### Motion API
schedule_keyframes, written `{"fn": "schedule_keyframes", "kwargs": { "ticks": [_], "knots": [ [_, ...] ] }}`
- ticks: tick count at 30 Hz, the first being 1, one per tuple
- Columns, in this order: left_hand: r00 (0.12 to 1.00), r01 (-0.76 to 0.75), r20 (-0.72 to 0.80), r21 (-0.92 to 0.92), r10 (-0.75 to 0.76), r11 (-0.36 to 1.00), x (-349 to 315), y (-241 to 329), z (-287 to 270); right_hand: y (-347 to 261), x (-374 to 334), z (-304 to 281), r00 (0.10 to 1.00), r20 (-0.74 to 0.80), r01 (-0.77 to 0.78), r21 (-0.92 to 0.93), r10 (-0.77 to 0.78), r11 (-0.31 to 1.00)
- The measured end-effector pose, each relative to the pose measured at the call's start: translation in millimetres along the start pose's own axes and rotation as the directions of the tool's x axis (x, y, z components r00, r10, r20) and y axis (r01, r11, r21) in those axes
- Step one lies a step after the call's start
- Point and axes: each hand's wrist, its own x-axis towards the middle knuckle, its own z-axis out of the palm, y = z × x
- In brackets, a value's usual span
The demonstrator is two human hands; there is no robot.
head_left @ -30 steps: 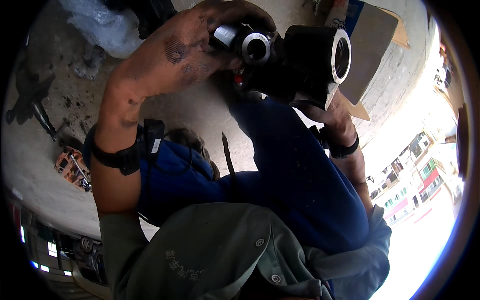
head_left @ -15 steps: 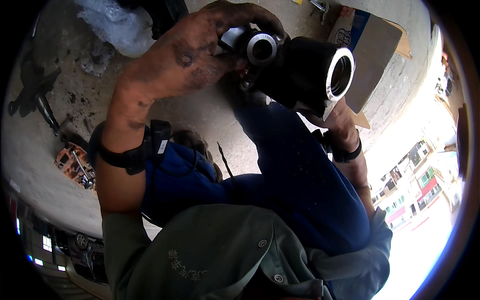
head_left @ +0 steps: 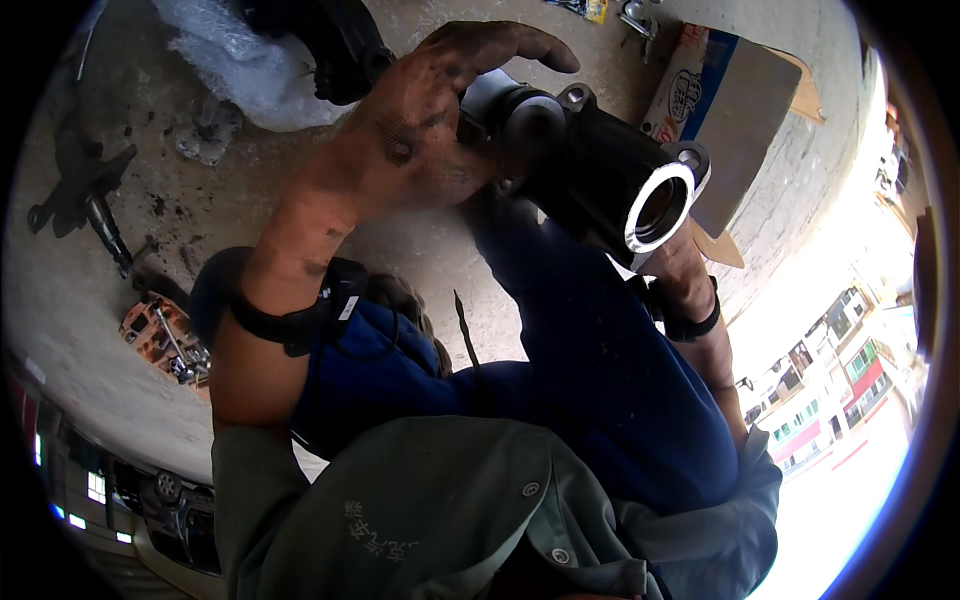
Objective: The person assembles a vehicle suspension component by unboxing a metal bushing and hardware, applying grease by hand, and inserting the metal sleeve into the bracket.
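A black metal housing (head_left: pixel 590 170), tube-shaped with a bare silver ring round its open bore, is held above my right knee. My right hand (head_left: pixel 683 265) supports it from beneath at the bore end; its fingers are mostly hidden by the part. At the other end, my left hand (head_left: pixel 415 135), smudged with dark grease, arches beside the housing. Its index finger stretches out above the part, apart from the thumb, which is blurred close to a smaller round opening. A silver surface (head_left: pixel 488 95) shows between that hand and the housing.
A cardboard box (head_left: pixel 740 110) stands beyond the housing at right. Clear plastic wrapping (head_left: pixel 245 65) and a black curved part (head_left: pixel 335 45) lie at far left. Nearer left are a dark metal part with a rod (head_left: pixel 95 195) and an orange tray of tools (head_left: pixel 165 335).
The housing has turned, its bore end dropping nearer and slightly left. My left hand has shifted right, and its index finger has lifted off the part and straightened.
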Motion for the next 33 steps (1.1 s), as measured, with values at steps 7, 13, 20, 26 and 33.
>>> {"fn": "schedule_keyframes", "kwargs": {
  "ticks": [7,13,20,26,33],
  "knots": [
    [0.919,0.227,-0.36,0.149,-0.161,0.962,-2,14,23,14,-3,2,1.0,0.018,0.011,-0.019,-0.011,1.0],
    [0.768,0.498,-0.23,-0.372,-0.598,0.783,-15,11,42,11,-6,4,0.999,0.015,0.034,-0.058,-0.033,0.998],
    [0.618,0.467,-0.21,-0.678,-0.758,0.568,-9,26,52,6,-6,10,0.999,-0.014,0.035,-0.04,-0.036,0.999],
    [0.922,0.126,-0.381,0.462,0.069,0.878,-23,-2,57,-9,-2,1,0.994,0.031,0.106,-0.071,-0.104,0.992],
    [0.911,0.32,-0.331,0.196,-0.245,0.927,-26,1,45,0,3,5,0.992,0.057,0.122,-0.126,-0.116,0.984]
  ]
}}
